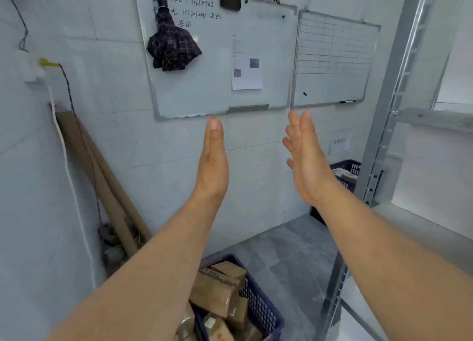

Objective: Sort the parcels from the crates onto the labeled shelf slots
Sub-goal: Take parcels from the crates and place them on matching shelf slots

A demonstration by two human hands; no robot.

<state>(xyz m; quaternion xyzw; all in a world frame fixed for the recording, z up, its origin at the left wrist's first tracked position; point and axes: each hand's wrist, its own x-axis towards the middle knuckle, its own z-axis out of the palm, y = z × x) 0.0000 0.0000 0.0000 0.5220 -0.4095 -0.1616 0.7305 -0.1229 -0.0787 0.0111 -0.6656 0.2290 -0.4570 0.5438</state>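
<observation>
While we hold left hand (213, 161) and right hand (304, 158) raised, apart, fingers straight, gripping nothing: parcels (217, 292) piled in blue crate (261, 307) on floor below; second crate (345, 164) beside shelf upright (393, 84); whiteboards (204, 84) on wall beyond.

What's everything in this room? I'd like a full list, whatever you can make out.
crates: two, dark blue, one on the floor under the arms, one by the wall behind the right hand
parcels: several, brown cardboard, in the near crate; a few in the far one
whiteboards: two, white, side by side on the wall
umbrella: one, dark checked, hanging on the left whiteboard
paper sheet: one, white, on the left whiteboard
cardboard tubes: about two, brown, leaning on the wall, left
shelf rack: one, grey metal, right
left hand: raised, fingers straight, empty
right hand: raised, fingers straight, empty
</observation>
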